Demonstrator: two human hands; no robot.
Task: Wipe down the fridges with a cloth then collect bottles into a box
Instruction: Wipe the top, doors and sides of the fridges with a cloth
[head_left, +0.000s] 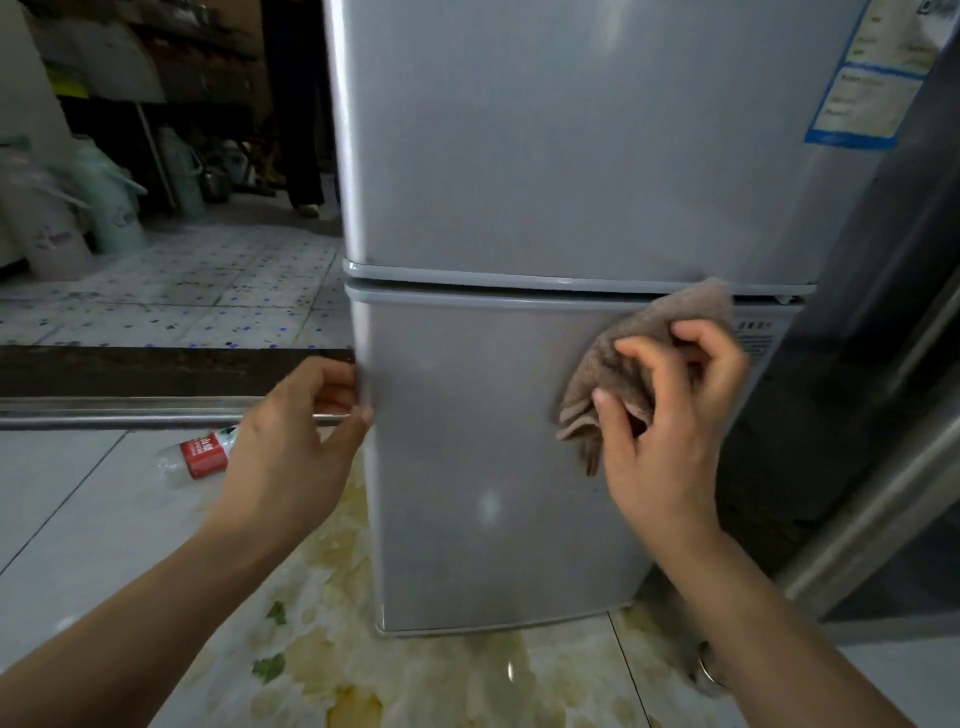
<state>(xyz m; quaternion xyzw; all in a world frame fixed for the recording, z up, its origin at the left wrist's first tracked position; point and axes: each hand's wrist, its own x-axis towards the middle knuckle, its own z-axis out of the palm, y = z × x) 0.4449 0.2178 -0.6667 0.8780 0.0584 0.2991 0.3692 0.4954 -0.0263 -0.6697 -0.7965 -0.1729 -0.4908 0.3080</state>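
Note:
A silver two-door fridge (545, 182) stands straight ahead, filling the middle of the view. My left hand (296, 447) grips the left edge of its lower door, fingers curled round the edge. My right hand (670, 415) holds a brown cloth (628, 364) against the upper right part of the lower door, just under the gap between the doors. A clear plastic bottle with a red label (200, 457) lies on its side on the floor, left of the fridge and partly behind my left hand.
A second, darker steel appliance (883, 415) stands close on the right. A metal threshold rail (130, 413) crosses the floor on the left. Bagged bins (57, 223) and shelves sit at the back left, and a person's legs (306, 156) stand behind the fridge.

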